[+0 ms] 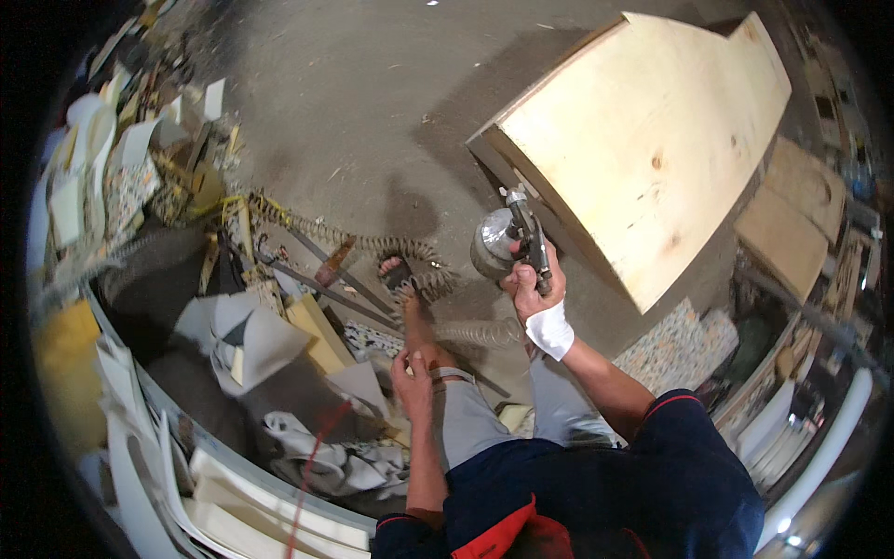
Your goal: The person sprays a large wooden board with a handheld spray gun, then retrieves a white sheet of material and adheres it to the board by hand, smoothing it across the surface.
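Observation:
My right hand (533, 287) is closed around the handle of a spray gun (533, 244). A round metal cup (494, 244) sits at the gun's left side. The gun's tip is close to the near left edge of a wooden frame (652, 149) with a pale plywood face. A white wrap (550, 330) covers my right wrist. A clear coiled air hose (477, 332) runs behind that hand and off to the left. Beside my left knee, my left hand (412, 384) hangs loosely with its fingers apart and slightly bent, holding nothing that I can see.
Foam and fabric scraps (121, 168) are heaped on the left. A bin-like enclosure with a curved rim (168, 391) holds more offcuts at lower left. Plywood pieces (792, 219) lie on the right, near a speckled foam roll (680, 349). The hose loops over my sandalled foot (396, 272).

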Action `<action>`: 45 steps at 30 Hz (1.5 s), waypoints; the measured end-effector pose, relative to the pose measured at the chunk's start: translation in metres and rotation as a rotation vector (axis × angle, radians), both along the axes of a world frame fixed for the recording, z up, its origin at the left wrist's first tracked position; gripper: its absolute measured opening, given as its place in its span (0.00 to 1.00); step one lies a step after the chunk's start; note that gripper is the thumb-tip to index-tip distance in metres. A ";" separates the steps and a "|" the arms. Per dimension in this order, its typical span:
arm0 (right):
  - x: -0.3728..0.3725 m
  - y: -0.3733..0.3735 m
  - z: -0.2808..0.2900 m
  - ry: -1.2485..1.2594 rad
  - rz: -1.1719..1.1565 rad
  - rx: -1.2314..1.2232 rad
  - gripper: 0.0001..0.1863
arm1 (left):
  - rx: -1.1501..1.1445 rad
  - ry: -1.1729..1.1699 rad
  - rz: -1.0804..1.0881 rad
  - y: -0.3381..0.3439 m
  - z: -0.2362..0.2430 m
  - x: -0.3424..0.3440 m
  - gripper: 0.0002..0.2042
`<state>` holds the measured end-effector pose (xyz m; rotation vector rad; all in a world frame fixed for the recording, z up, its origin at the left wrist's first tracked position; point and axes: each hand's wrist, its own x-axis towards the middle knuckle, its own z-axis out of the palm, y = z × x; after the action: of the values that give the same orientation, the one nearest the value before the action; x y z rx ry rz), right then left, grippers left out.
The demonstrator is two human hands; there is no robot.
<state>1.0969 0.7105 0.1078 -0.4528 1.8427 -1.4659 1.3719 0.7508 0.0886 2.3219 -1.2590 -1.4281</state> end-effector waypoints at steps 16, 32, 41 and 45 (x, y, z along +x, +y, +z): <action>0.124 -0.069 -0.022 0.232 -0.527 0.129 0.31 | 0.160 -0.280 -1.221 -0.124 -0.060 0.102 0.31; 0.107 0.008 -0.001 0.211 -0.326 0.041 0.33 | 0.232 -0.335 -1.083 -0.080 -0.050 0.078 0.30; 0.071 0.075 0.036 0.275 -0.123 0.109 0.38 | 0.163 0.046 -0.930 -0.035 -0.049 -0.016 0.25; 0.065 0.082 0.045 0.281 -0.163 0.130 0.40 | 0.096 0.177 -0.835 -0.035 -0.047 -0.030 0.25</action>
<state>1.1624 0.7925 0.1530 -0.4732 2.2285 -1.4348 1.3421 0.7157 0.0418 1.6959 -2.2792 -1.8693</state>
